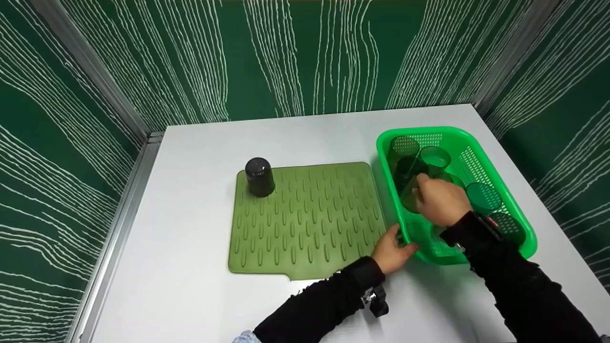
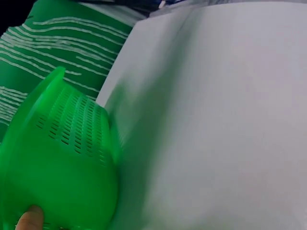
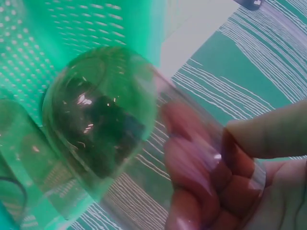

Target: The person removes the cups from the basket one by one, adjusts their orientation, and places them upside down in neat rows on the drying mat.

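White table (image 1: pixel 200 200) between green white-streaked walls (image 1: pixel 57 166), ribbed green mat (image 1: pixel 305 219) on it.

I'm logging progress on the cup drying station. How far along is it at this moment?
Done: one dark cup stands upside down on the green mat. In hand: the right hand grips a clear green cup inside the green basket, while the left hand holds the basket's near corner. Left: several more green cups lie in the basket.

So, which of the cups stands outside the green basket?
The dark cup, upside down on the far left corner of the green mat. All the other cups are translucent green and lie in the basket.
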`<act>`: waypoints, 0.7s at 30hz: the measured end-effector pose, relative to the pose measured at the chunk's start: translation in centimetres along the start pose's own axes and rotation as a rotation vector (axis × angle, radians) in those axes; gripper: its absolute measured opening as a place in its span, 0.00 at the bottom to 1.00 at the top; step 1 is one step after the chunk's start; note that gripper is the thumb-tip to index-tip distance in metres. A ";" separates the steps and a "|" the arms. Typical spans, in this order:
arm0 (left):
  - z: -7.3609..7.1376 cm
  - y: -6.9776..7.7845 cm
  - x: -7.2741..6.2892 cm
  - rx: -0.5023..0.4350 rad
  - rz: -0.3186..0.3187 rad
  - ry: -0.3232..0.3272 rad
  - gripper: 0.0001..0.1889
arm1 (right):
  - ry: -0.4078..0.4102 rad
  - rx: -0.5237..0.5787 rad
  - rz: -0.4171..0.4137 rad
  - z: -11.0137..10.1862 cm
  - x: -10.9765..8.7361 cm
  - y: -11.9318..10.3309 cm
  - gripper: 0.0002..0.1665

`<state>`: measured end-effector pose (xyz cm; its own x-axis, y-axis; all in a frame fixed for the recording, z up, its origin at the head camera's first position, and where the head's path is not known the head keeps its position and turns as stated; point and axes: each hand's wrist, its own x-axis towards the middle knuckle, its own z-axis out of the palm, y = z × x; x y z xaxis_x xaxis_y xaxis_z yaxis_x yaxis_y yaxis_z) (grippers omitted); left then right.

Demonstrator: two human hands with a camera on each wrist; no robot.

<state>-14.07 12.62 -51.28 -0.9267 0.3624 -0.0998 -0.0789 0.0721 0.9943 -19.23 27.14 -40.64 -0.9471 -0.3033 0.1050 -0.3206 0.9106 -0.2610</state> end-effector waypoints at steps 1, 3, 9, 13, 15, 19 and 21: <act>0.0 0.0 0.0 -0.003 -0.005 -0.005 0.27 | 0.016 0.000 -0.003 -0.2 0.0 -0.2 0.09; 0.0 0.1 0.0 -0.006 -0.030 -0.011 0.28 | 0.048 0.007 -0.005 -0.5 -0.1 -0.7 0.11; -0.1 0.1 -0.2 -0.007 -0.119 0.005 0.35 | 0.171 0.084 -0.026 -0.9 -0.1 -2.4 0.08; -0.6 -0.4 -0.1 -0.059 -0.125 -0.020 0.36 | 0.225 0.176 -0.054 -0.2 0.0 -3.8 0.06; -1.2 -0.7 -0.1 -0.084 -0.125 -0.028 0.36 | 0.238 0.211 -0.069 0.4 0.1 -4.5 0.05; -2.7 -1.4 0.0 -0.129 -0.116 0.003 0.34 | 0.241 0.252 -0.076 1.7 0.4 -5.6 0.04; -3.7 -1.5 -0.1 -0.187 -0.143 0.040 0.32 | 0.244 0.267 -0.079 2.5 0.6 -6.0 0.05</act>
<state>-15.27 9.05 -52.65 -0.9146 0.3236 -0.2426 -0.2741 -0.0549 0.9601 -17.89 20.79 -41.40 -0.8980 -0.2642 0.3520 -0.4156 0.7720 -0.4810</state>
